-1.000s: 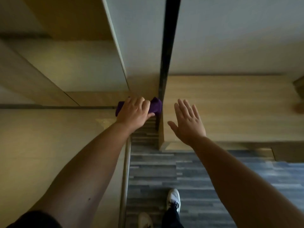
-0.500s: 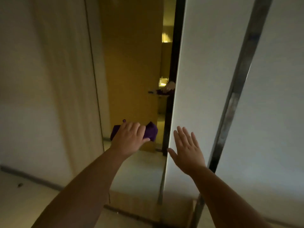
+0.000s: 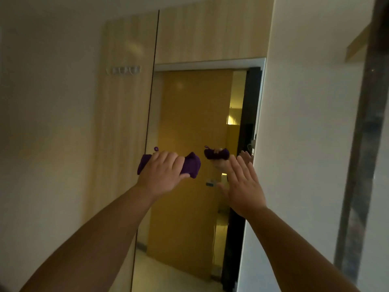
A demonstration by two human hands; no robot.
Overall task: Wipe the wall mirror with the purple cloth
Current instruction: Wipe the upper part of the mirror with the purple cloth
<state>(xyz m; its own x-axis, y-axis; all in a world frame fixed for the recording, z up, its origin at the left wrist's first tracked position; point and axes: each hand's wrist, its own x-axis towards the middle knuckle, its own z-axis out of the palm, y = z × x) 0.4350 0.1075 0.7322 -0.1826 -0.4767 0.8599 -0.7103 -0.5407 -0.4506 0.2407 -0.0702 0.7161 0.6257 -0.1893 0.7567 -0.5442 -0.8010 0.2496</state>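
Dim, warm light fills a narrow room with cream walls at far left and a pale wood panel (image 3: 124,114) beside them, carrying a small row of hooks (image 3: 123,69).

Next to the right stands the wall mirror (image 3: 189,114), a tall pane with a thin light frame across its top. It reflects a yellow-brown door and a lit passage.

Left hand (image 3: 163,175): raised at mid-height of the mirror, its fingers (image 3: 168,160) clamped over the purple cloth (image 3: 192,167). Whether the cloth already presses on the glass cannot be told from this angle.

Purple cloth: deep violet, bunched into a short roll, both ends sticking out past the hand, a small loop at its upper left corner. It looks soft, light and easily squashed, so it should spread under pressure; judged best held flat under the palm, not pinched at an end, to keep a broad face on the glass.

A reflection of the cloth and the holding hand shows just right of it in the mirror.

Right hand (image 3: 242,186): empty, fingers spread apart, palm towards the mirror's right edge.

Far right: a white wall (image 3: 305,123) and a dark vertical strip (image 3: 362,144).

Mirror glass is judged rigid, smooth and fragile; moderate pressure advised.
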